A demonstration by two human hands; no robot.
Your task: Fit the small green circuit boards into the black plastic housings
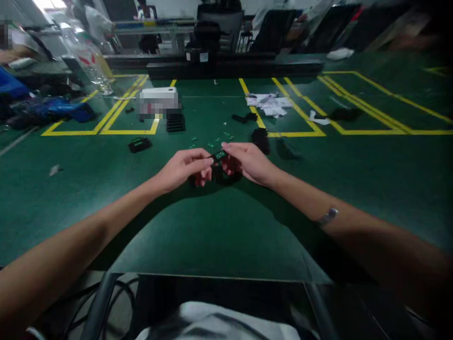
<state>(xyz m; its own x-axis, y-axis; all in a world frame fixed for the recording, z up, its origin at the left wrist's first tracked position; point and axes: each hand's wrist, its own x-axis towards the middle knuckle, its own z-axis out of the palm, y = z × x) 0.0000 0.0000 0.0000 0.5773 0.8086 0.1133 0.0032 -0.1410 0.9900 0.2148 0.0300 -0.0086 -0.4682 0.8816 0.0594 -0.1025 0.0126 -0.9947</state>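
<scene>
Item: one small black piece with a green face point(221, 155), held just above the tabletop point(212, 236), between the two hands, its right end higher in the view.

Left hand point(186, 167): fingers point(201, 165) closed to a narrow pinch on the piece's left end, thumb tip over its near edge, the other fingers curled below.

Right hand point(249, 163): fingers likewise pinched, on the right end, thumb along the upper edge; the green face shows between the two thumbs (pale marks on it, too small to read).

Loose about it: small green pieces point(211, 145) just beyond the hands; a black part with green on top point(139, 144), to the left; a black clump point(261, 140), near the right hand; crumpled white paper point(271, 104), farther back.

Obscured: the underside of the piece, and both its ends, covered by the fingers; the right hand's lower fingers, in deep shadow; a dark shape beneath the hands, part or shadow, cannot be told; a white object point(159, 97) at the back, partly pixelated; both forearms, cut off by the frame.
</scene>
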